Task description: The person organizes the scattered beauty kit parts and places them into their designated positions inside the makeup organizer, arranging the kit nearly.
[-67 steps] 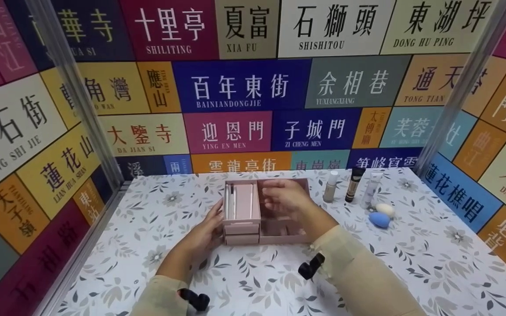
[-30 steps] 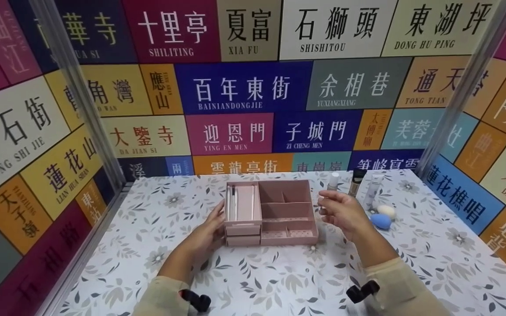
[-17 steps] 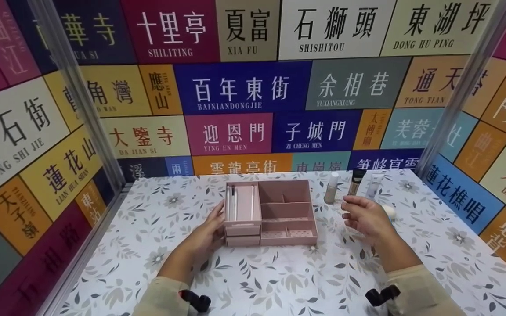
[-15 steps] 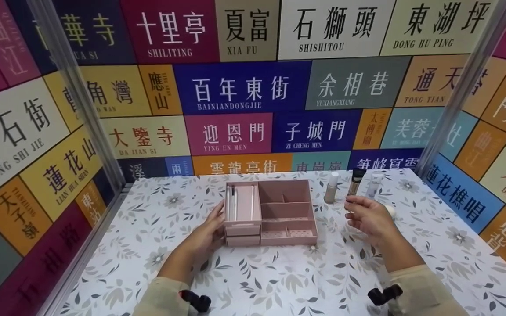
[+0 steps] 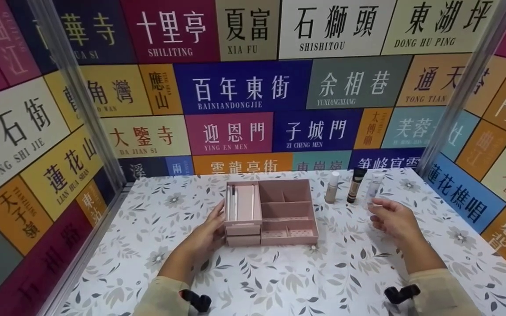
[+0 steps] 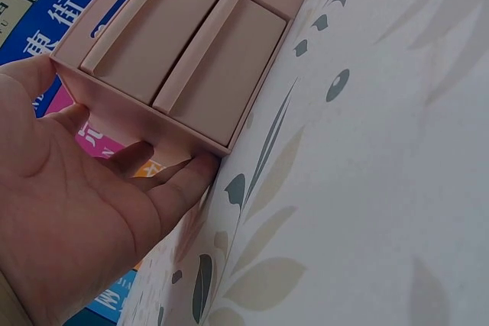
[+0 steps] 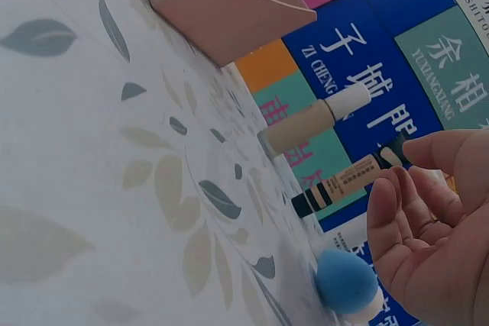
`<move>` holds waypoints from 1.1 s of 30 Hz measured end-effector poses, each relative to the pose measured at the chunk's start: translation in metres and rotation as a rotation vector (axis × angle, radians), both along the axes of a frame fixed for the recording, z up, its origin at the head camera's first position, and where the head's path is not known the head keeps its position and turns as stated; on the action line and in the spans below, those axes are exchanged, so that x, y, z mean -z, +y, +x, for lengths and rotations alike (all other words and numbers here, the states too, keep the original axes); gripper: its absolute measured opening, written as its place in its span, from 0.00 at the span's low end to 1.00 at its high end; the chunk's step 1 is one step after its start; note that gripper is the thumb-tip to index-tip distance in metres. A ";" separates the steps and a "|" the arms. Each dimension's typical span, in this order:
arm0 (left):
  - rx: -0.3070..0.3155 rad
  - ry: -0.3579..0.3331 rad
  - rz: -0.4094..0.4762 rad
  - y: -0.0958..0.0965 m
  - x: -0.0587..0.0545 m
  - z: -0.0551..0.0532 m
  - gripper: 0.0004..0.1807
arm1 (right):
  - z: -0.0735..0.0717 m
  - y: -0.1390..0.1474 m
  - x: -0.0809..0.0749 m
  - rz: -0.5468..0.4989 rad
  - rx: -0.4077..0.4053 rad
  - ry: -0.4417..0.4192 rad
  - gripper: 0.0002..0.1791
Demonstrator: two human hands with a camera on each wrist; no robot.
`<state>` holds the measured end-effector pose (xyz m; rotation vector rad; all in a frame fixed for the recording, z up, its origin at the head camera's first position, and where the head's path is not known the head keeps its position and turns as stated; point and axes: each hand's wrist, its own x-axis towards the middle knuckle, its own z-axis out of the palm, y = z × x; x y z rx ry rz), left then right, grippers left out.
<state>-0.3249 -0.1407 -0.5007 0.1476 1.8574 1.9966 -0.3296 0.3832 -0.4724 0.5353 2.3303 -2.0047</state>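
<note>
A pink desk organizer (image 5: 290, 240) stands mid-table, its left top section holding slim pen-like sticks (image 5: 233, 204). My left hand (image 5: 209, 228) rests against its left side; in the left wrist view, extended fingers touch the side wall beside two small drawers (image 6: 221, 66). My right hand (image 5: 395, 221) hovers at the right with loosely bent fingers and nothing between them, fingertips close to the lower end of a white tube (image 5: 375, 184). In the right wrist view, a blue makeup sponge (image 7: 346, 279) and a pale one (image 7: 368, 307) lie near it; the hand hides both in the head view.
Left of the white tube stand a black-and-gold cosmetic tube (image 5: 354, 188) and a small white-capped bottle (image 5: 331, 188). Sign-printed panels (image 5: 240, 87) with metal corner posts enclose the leaf-patterned table (image 5: 275, 281) at the back and sides.
My right hand has left the organizer's right compartments and moved right, past the bottle and the black tube, toward the white tube and the sponges. The left hand stays at the organizer's side.
</note>
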 end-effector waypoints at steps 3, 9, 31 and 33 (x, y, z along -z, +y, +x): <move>0.004 0.004 0.007 0.000 0.001 0.000 0.33 | -0.001 0.007 0.005 0.029 0.025 -0.002 0.31; -0.001 -0.005 0.030 0.000 0.001 0.001 0.34 | -0.003 0.022 0.012 0.108 0.071 -0.002 0.31; -0.018 -0.017 0.013 0.000 -0.001 0.001 0.32 | -0.002 0.050 0.036 0.209 0.132 -0.071 0.34; -0.014 -0.013 0.015 0.000 0.000 0.001 0.32 | -0.003 0.050 0.038 0.224 0.119 -0.069 0.35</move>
